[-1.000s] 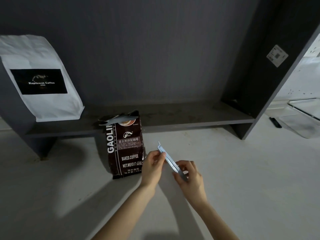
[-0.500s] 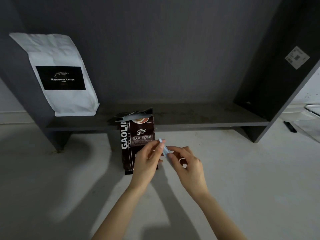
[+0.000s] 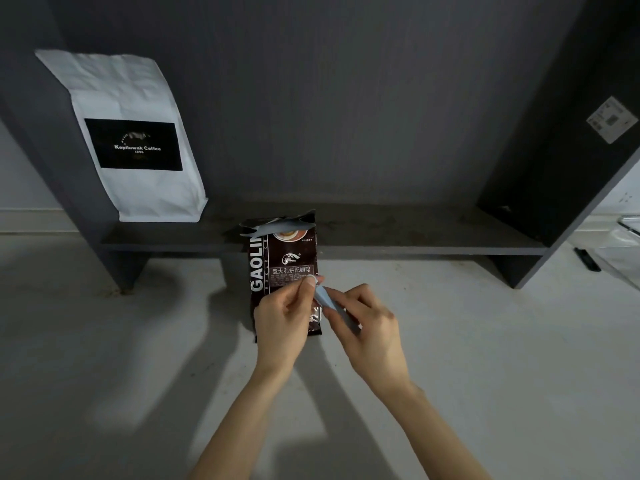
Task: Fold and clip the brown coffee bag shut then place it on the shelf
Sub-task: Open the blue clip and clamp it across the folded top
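Dark grey shelving unit [image 3: 381, 233]: low board, ribbed back panel [image 3: 329, 98], angled side panels; paper label [image 3: 611, 120] on right side. Pale, scuffed floor [image 3: 485, 358] with soft shadows. White bag [image 3: 138, 140] stands at left. Dim light.

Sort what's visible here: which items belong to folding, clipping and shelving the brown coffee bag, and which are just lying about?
Part of the job:
- brown coffee bag, upright, top open
- pale blue clip, held between left hand and right hand
- dark shelf

Lying about:
- white coffee bag, leaning at the shelf's left end
- sticker on the right side panel
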Demonstrator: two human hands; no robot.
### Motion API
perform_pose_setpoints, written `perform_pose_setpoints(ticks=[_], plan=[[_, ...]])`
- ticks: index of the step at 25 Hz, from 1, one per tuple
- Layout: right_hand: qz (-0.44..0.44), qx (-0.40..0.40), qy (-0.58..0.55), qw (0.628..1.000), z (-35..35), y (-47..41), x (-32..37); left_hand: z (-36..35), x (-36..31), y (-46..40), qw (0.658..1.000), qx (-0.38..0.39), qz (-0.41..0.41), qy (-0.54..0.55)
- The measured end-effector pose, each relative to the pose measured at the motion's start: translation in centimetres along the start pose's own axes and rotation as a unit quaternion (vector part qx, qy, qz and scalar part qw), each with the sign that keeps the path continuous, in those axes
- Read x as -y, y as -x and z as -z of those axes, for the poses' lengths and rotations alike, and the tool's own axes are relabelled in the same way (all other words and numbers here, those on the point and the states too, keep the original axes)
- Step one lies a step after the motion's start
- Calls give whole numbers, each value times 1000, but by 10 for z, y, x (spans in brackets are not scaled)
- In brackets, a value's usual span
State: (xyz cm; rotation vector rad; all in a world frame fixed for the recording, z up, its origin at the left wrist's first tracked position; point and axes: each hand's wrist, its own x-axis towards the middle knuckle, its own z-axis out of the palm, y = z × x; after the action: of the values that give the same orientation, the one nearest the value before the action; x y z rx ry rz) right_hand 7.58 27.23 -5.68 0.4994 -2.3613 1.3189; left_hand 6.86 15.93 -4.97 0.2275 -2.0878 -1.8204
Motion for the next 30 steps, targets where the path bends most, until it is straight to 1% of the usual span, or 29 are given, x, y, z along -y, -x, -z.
perform_pose_setpoints(ticks=[2,4,5,9,14,17,20,23,25,27,30], plan=[[14,-7,-7,1000,0,1,4,3,5,-3,998,-12,53,39],[28,-21,-24,999,2,1,11,11,7,-8,985,-22,126,114],[28,-32,-29,999,3,-1,14,16,6,-10,979,-18,146,140],[-15,-67,-42,997,5,-8,11,24,1,-10,976,4,135,173],[-55,-48,-51,996,6,-1,2,27,0,-10,965,-1,143,221],[-58,-5,-75,995,5,5,-3,30,-2,-10,959,-8,144,244],[-102,60,-107,987,4,8,-6,35,1,-12,953,-19,152,261],[-171,129,-170,962,6,9,-11,40,6,-14,946,-1,165,278],[-193,168,-220,941,9,9,-10,43,8,-16,944,7,163,287],[-194,163,-272,928,11,9,-9,47,9,-18,943,-1,163,290],[-216,118,-285,926,11,6,-11,48,9,-20,945,22,156,285]])
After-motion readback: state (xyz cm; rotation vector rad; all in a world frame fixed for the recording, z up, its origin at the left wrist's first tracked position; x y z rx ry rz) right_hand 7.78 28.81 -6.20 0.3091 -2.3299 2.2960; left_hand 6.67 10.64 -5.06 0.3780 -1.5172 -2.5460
